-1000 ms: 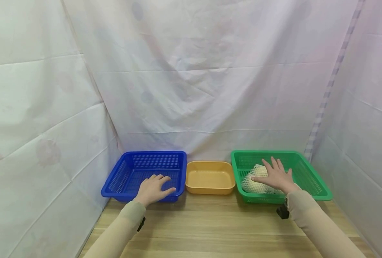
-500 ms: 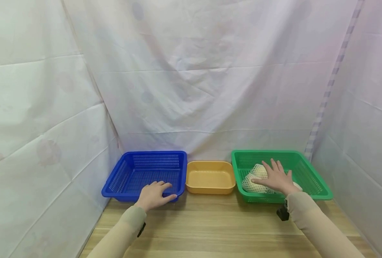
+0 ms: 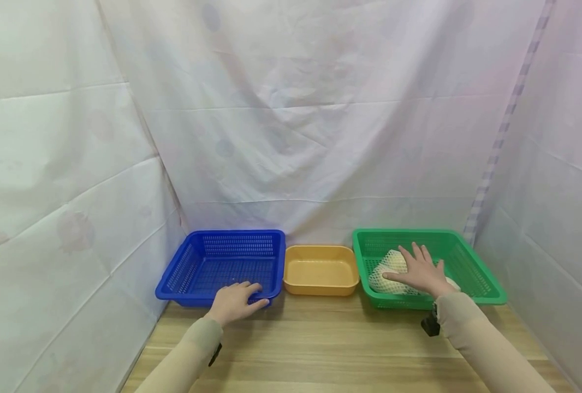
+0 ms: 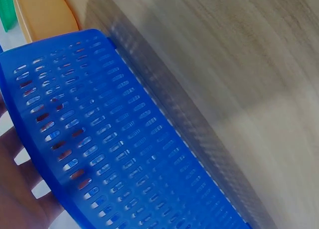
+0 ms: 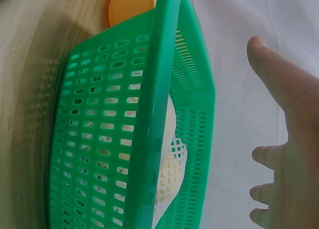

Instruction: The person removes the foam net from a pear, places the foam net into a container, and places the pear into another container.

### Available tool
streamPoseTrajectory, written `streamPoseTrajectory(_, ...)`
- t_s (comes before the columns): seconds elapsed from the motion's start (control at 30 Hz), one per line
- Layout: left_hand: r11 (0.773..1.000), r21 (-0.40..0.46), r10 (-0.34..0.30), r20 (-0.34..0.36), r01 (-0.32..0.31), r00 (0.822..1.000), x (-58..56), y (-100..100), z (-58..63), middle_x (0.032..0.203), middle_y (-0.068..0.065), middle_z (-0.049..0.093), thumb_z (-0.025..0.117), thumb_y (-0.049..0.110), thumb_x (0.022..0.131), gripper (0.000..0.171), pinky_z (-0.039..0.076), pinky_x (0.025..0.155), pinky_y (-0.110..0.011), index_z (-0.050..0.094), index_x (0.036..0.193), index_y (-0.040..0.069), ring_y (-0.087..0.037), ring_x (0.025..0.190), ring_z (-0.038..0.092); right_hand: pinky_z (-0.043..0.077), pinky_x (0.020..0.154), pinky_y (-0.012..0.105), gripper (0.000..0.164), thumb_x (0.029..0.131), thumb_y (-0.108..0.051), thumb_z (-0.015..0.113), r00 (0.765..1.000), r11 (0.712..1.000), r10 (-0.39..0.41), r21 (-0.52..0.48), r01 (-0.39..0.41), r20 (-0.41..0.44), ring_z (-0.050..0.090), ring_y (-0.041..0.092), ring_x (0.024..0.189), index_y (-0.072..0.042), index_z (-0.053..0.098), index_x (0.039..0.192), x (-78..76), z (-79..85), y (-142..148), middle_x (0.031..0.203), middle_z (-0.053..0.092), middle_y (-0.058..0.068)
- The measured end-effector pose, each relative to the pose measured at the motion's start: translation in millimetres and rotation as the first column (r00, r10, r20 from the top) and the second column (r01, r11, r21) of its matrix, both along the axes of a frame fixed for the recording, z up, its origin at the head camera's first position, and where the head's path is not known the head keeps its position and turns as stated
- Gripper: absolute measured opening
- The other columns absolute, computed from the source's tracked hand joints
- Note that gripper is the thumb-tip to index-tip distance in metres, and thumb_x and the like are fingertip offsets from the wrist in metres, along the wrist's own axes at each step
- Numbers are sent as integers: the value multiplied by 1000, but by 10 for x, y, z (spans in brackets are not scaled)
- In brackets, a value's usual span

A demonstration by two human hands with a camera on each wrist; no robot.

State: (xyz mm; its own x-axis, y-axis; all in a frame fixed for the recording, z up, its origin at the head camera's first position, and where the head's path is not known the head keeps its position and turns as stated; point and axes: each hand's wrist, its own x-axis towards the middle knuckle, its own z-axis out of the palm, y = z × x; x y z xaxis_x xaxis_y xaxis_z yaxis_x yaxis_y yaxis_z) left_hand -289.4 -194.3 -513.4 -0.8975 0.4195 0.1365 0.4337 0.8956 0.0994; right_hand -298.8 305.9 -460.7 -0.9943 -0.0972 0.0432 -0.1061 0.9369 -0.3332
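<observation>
My left hand (image 3: pixel 234 303) is at the front rim of the blue basket (image 3: pixel 242 236), fingers reaching over into it. Through the slotted wall in the left wrist view, parts of the fingers (image 4: pixel 30 174) show inside the basket. Whether the fingertips touch anything there is hidden. My right hand (image 3: pixel 422 273), fingers spread, hovers above the green basket (image 3: pixel 482 278) and holds nothing. Below it lie pale, rounded things in white foam netting (image 3: pixel 389 272); their kind is unclear. Another whitish piece (image 3: pixel 452 284) peeks out beside the right wrist.
Between the two baskets stands a shallow yellow-orange tray (image 3: pixel 320 272). All three sit on a wood-grain table (image 3: pixel 320 344). A white cloth (image 3: pixel 310 153) hangs behind them, and more cloth encloses both sides.
The left hand first drew back toward the basket's front rim, then shifted slightly, its fingers bending a little more. The right hand lowered slightly at first, then stayed almost still, fingers still spread.
</observation>
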Motion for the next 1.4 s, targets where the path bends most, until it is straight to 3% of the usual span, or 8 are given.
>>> streamPoseTrajectory(0.47, 1000, 9, -14, -27, 14, 1000, 19, -24, -93, 114, -6, 68, 48, 67, 89, 60, 51, 81, -52, 68, 120, 20, -32, 102, 63, -5, 93, 81, 106, 78, -72, 60, 1000, 1000, 13, -7, -13, 13, 2, 55, 138, -3, 28, 151, 8, -20, -43, 153, 9, 35)
streamPoseTrajectory(0.77, 1000, 30, -2, 30, 1, 1000, 13, -40, -113, 122, -10, 65, 49, 61, 92, 58, 39, 94, -65, 65, 126, 17, -36, 113, 59, -10, 91, 81, 104, 78, -71, 61, 999, 1000, 11, -20, -10, 39, 0, 54, 139, -3, 28, 151, -37, -74, -50, 154, 9, 34)
streamPoseTrajectory(1.2, 1000, 28, 2, 39, -3, 999, 5, -30, -130, 124, -10, 64, 45, 64, 93, 61, 38, 95, -66, 65, 126, 16, -37, 114, 58, -8, 93, 81, 103, 79, -72, 59, 996, 1000, 22, 4, -22, 83, 2, 54, 139, -6, 28, 152, -133, -145, -82, 154, 10, 32)
streamPoseTrajectory(1.4, 1000, 31, 3, 35, -4, 999, 12, -31, -136, 124, -11, 64, 42, 66, 92, 65, 37, 96, -66, 65, 126, 16, -37, 114, 58, 1, 92, 83, 102, 79, -72, 59, 994, 998, 37, 51, -42, 99, 13, 55, 137, -3, 33, 149, -137, -151, -155, 151, 21, 33)
